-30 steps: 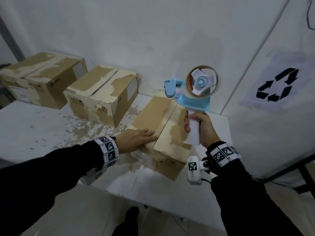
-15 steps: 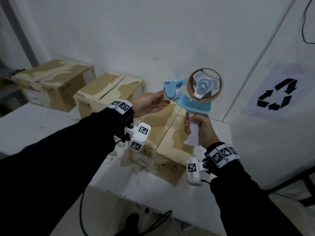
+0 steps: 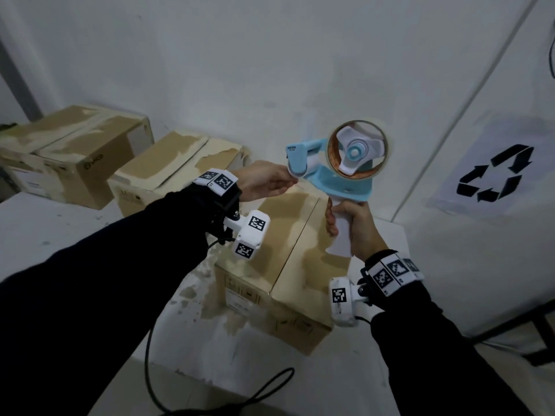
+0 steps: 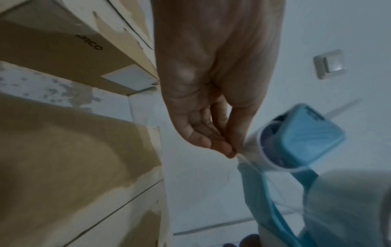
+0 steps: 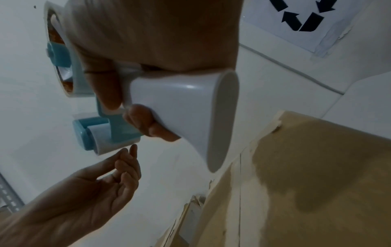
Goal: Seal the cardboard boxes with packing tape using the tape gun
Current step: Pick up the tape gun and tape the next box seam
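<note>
My right hand (image 3: 342,225) grips the white handle of the blue and white tape gun (image 3: 339,172) and holds it upright above a closed cardboard box (image 3: 288,259). A roll of clear tape (image 3: 357,151) sits on its hub. My left hand (image 3: 286,184) is raised at the gun's roller end. In the left wrist view its thumb and fingertips (image 4: 229,151) pinch the loose clear tape end (image 4: 248,148) just beside the roller. The right wrist view shows the same left hand (image 5: 130,151) under the roller (image 5: 105,142).
Two more cardboard boxes (image 3: 72,151) (image 3: 177,166) stand at the back left of the white table (image 3: 60,235), against the wall. A recycling sign (image 3: 495,175) hangs on the right wall. A black cable (image 3: 210,394) dangles below my left arm, past the table's front edge.
My left hand lifted off the box top and rose to the tape gun's roller end, where it now pinches the tape. The right hand kept the gun almost still.
</note>
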